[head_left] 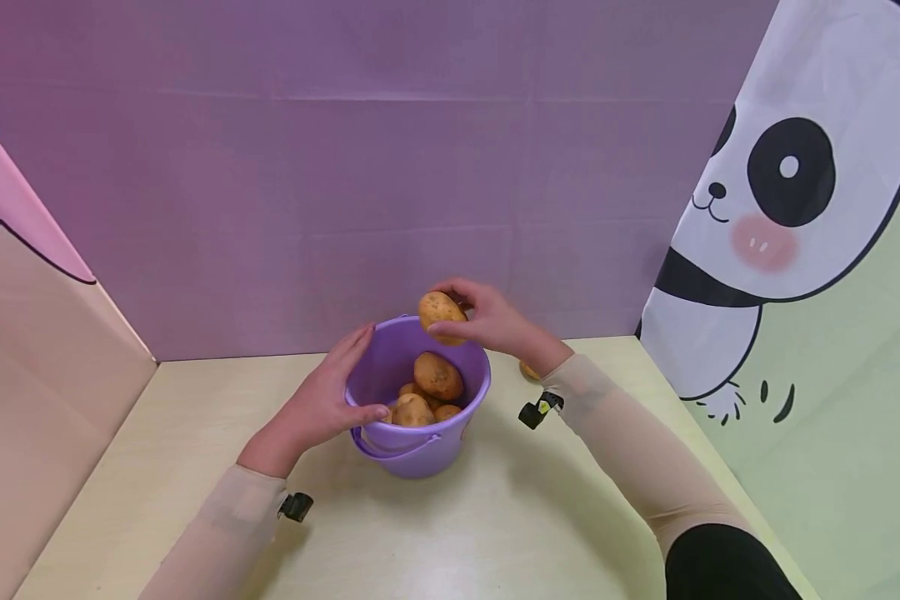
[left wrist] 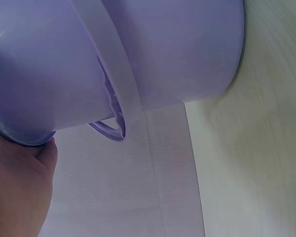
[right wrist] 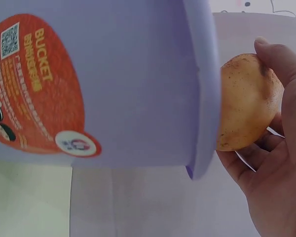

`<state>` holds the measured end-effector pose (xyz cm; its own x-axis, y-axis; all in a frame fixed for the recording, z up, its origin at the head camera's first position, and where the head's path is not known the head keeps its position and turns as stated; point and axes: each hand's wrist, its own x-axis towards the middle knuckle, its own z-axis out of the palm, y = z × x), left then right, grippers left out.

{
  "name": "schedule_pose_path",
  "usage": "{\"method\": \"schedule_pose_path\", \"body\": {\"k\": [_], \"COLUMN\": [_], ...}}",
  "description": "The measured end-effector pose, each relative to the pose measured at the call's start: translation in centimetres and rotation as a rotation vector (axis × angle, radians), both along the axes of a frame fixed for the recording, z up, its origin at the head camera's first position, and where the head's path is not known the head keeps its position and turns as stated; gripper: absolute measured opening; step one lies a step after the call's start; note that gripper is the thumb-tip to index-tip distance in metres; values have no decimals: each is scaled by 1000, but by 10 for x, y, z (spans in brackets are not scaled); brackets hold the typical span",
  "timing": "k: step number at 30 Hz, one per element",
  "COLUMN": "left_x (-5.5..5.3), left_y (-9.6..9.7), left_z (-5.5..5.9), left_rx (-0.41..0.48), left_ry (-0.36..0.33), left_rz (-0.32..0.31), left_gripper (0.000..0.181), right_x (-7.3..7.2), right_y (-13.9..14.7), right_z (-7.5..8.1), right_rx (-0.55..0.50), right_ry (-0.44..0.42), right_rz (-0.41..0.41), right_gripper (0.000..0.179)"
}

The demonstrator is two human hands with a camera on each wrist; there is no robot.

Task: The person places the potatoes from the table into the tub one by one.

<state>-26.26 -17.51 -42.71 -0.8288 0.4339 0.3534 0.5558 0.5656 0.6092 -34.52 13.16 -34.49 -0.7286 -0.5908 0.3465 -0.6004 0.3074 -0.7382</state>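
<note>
A purple bucket (head_left: 431, 454) stands on the table, its handle (head_left: 397, 450) hanging down in front. Several potatoes (head_left: 438, 375) lie inside it. At the bucket's left side, my left hand (head_left: 322, 408) holds the rim, its thumb over the front edge; the left wrist view hides most of its fingers. My right hand (head_left: 487, 317) grips another potato (head_left: 441, 312) between thumb and fingers, above the bucket's back right rim. In the right wrist view this potato (right wrist: 246, 101) is partly covered by the bucket wall.
Partly hidden by my right forearm, one more potato (head_left: 528, 371) lies on the table (head_left: 195, 433) right of the bucket. A purple backdrop (head_left: 345, 183) rises behind the table; a panda-printed panel (head_left: 780, 350) borders the right side.
</note>
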Motion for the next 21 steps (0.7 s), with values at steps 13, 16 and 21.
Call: {"method": "schedule_pose_path", "body": {"k": [13,16,21], "left_x": [-1,-1,-2], "left_y": [-2,-2,-2], "left_z": [-1,-2,-3], "left_rx": [12,13,14], "left_ry": [3,9,15], "left_rz": [-10,-13,-17], "left_gripper": [125,124,125], "right_x": [2,2,4], "right_y": [-21,-26,-33], "right_z": [-2,-3,-3], "right_rx": [1,2,3], "right_ry": [-49,-63,-70], "right_rz": [29,34,51], "right_gripper": [54,55,53]}}
